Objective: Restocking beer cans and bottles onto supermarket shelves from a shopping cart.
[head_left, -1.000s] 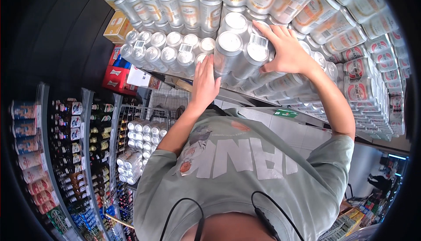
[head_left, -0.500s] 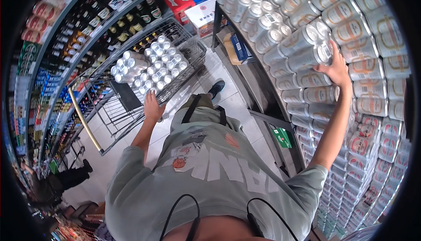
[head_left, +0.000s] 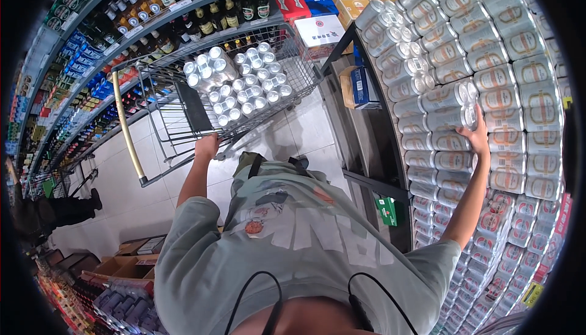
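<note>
Stacked silver cans (head_left: 508,129) were ranged in a bank on the right, with a wire cart (head_left: 196,112), loaded with can packs (head_left: 249,80), placed to the left. One pack (head_left: 444,114) in that bank (its shiny lids (head_left: 470,115) showing) was clasped by the right hand (head_left: 478,135), thumb and fingers parted; the cart's side was met by the left hand (head_left: 207,146), whose grip could not be told.

Left hand (head_left: 207,146) part-hidden, neck (head_left: 314,318) cropped; shelf labels (head_left: 182,4) illegible
</note>
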`<act>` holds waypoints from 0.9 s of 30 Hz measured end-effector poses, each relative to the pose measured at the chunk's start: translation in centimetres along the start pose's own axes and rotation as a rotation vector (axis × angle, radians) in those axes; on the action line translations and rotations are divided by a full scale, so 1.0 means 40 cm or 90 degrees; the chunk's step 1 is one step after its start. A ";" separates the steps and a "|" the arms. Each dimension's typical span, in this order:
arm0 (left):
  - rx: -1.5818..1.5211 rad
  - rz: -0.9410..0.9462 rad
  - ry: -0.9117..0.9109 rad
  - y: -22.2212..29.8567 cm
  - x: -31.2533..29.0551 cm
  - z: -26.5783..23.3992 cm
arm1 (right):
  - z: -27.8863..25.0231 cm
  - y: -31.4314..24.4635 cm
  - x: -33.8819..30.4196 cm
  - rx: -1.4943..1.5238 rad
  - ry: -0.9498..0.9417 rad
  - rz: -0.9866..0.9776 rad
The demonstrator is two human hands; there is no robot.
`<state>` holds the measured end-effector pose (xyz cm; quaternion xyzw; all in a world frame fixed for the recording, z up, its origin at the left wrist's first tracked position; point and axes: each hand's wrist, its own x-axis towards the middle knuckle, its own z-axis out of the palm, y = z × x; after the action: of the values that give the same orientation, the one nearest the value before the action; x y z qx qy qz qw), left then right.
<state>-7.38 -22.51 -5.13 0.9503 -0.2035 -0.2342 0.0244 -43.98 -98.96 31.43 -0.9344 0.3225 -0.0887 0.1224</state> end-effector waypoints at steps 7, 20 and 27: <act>-0.040 0.066 -0.007 -0.031 0.022 -0.024 | 0.099 -0.060 -0.111 -0.301 0.167 0.115; -0.035 0.138 -0.024 -0.109 0.071 -0.057 | 0.611 -0.608 -0.469 0.021 0.122 -0.004; -0.010 0.111 -0.016 -0.120 0.081 -0.076 | 0.842 -0.834 -0.529 0.102 -0.132 -0.065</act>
<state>-1.58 -19.56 -4.49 0.9258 -0.2836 -0.2450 0.0496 -32.81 -54.55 6.99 -0.9408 0.2523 -0.0232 0.2250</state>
